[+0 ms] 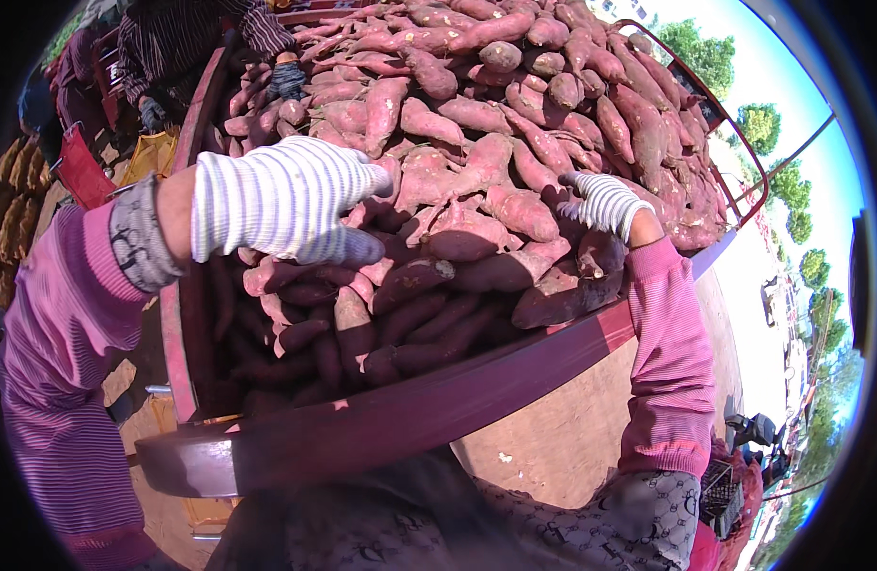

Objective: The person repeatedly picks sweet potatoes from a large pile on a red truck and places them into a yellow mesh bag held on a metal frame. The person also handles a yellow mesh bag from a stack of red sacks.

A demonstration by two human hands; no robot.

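Observation:
A big heap of red-skinned sweet potatoes (474, 228) fills a red metal truck bed. My left hand (289, 203), in a white and grey striped knit glove, is over the near left part of the heap, thumb and fingers apart, with nothing held between them. My right hand (599, 203), in a similar striped glove, lies at the right side of the heap by several sweet potatoes; its fingers are bent, and whether it grips one cannot be told. Below both hands, dark sweet potatoes lie in shade behind the bed's near wall (410, 421).
At the upper left a co-worker's gloved hand (287, 80) touches the heap; their other gloved hand (152, 114) hangs outside the bed's left wall (173, 335). Yellow (147, 153) and red (85, 168) containers stand there. A red rail (756, 171) edges the far right.

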